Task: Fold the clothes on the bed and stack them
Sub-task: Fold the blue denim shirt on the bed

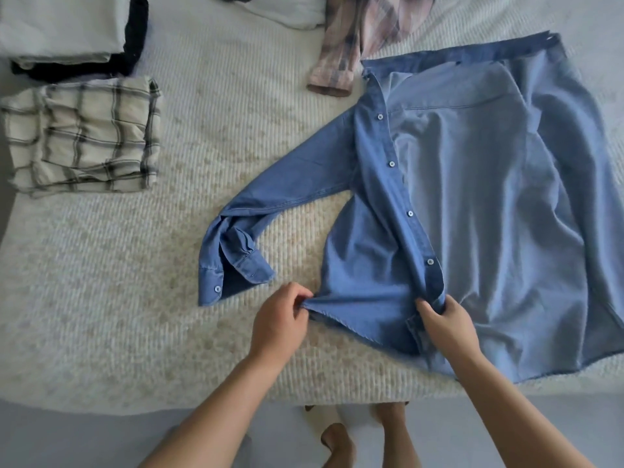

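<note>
Shirt: my blue button-up shirt (pixel 472 197) lies open on the white bedspread (pixel 135 298), collar away from me, hem at the near edge of the bed, the left front panel partly turned over the body.
Left hand: my left hand (pixel 280 319) pinches the outer hem corner of that panel, fingers curled round the cloth.
Right hand: my right hand (pixel 445 325) grips the bottom of the button placket (pixel 410 214), fingers curled over its edge.
Step in hand: I judge I am spreading the front panel flat before folding.
How to do it well: pull the hem taut between both hands, evenly, so the placket runs straight toward the collar; lay it down without trapping the wrinkles now showing across the back panel.
Sleeve: the left sleeve (pixel 270 204) sprawls out sideways with its cuff (pixel 233 268) doubled over; it will need straightening before it is folded in.
Risk: tugging only one corner would skew the whole shirt toward the bed edge.
Stack: the folded plaid shirt (pixel 81 136) and a pile of folded white and dark clothes (pixel 67 32) sit well apart at the far left; an unfolded pink plaid garment (pixel 354 42) waits near the collar.
</note>
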